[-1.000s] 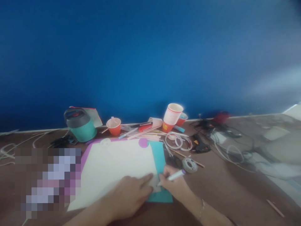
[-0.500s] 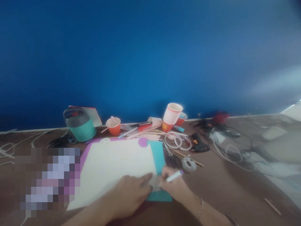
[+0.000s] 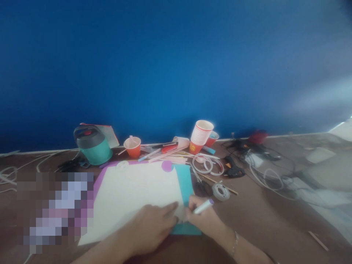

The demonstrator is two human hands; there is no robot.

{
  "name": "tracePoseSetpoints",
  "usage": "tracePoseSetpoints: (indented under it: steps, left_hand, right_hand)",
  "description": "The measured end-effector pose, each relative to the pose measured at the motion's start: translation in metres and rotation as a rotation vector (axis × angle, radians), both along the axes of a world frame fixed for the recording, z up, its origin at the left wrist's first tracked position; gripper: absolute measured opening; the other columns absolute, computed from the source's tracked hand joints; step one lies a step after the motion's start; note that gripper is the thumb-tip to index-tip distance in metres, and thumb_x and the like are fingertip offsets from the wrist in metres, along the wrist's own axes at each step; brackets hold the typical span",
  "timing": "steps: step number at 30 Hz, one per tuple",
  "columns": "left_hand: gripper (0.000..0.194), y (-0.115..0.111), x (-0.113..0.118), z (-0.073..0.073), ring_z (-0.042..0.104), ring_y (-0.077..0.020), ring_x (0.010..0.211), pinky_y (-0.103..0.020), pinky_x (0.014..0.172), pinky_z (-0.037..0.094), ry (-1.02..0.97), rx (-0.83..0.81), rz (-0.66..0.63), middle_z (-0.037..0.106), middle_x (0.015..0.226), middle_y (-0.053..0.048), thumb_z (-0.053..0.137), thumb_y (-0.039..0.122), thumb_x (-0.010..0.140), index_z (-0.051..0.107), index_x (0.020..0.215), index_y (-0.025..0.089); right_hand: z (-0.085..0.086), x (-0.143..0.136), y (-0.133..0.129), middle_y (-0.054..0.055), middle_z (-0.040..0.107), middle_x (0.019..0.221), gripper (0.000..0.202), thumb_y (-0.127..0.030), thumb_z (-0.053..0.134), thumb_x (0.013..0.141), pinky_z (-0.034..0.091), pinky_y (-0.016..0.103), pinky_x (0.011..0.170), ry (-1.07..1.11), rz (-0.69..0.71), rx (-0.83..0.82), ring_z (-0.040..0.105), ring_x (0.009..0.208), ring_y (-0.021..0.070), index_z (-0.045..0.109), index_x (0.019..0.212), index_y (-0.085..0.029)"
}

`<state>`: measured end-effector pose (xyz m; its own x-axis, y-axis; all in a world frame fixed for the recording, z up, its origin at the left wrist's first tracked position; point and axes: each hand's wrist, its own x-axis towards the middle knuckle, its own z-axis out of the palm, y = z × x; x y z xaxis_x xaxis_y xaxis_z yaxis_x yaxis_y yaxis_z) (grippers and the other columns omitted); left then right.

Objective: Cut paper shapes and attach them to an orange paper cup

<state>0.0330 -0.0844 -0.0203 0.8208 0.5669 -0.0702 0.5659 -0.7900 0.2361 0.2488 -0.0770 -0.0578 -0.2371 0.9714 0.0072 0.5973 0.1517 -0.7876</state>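
My right hand (image 3: 202, 214) is closed around a white marker (image 3: 202, 207) with a purple end. The marker's lower end is hidden by the fingers, over the right edge of a white sheet of paper (image 3: 137, 187). My left hand (image 3: 156, 223) rests on that sheet, fingers apart, index finger stretched toward the right hand. Beneath the white sheet, a purple sheet (image 3: 100, 181) shows at the left and top, and a teal sheet (image 3: 184, 179) at the right. A purple disc (image 3: 167, 166) lies at the sheet's top right.
Behind the sheets stand a teal kettle-like container (image 3: 96, 148), an orange paper cup (image 3: 132, 147) and stacked paper cups (image 3: 200, 136). Tape rolls (image 3: 220, 191), scissors (image 3: 205, 187) and a black glue gun (image 3: 233, 168) lie to the right. Cables (image 3: 271, 181) lie beyond; a blue wall (image 3: 165, 73) rises behind.
The marker has tilted slightly in my right hand, its purple end shifting a little left. My left hand and the sheets look unmoved.
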Motion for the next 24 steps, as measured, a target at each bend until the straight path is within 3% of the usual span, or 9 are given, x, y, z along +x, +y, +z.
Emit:
tracePoseSetpoints:
  steps: [17, 24]
  left_hand:
    - [0.028, -0.0001, 0.0011, 0.0041, 0.065, -0.0185, 0.089, -0.031, 0.073, 0.052, 0.027, -0.005, 0.0, 0.038, 0.143, -0.004, 0.036, 0.027, 0.092, 0.049, 0.116, 0.029]
    - [0.027, -0.0008, 0.0007, 0.0024, 0.065, -0.0187, 0.088, -0.032, 0.073, 0.051, -0.01, -0.003, 0.01, 0.039, 0.143, -0.003, 0.035, 0.028, 0.092, 0.049, 0.115, 0.029]
  right_hand:
    - [-0.0015, -0.0001, -0.0002, -0.008, 0.033, 0.047, 0.024, -0.02, 0.049, 0.069, 0.025, 0.019, 0.043, 0.012, 0.018, 0.011, 0.032, 0.045, 0.0068, 0.031, 0.053, -0.021]
    - [0.0066, -0.0036, -0.0017, -0.008, 0.031, 0.046, 0.025, -0.02, 0.051, 0.068, 0.023, 0.019, 0.041, 0.007, 0.006, 0.052, 0.03, 0.044, 0.0067, 0.031, 0.052, -0.021]
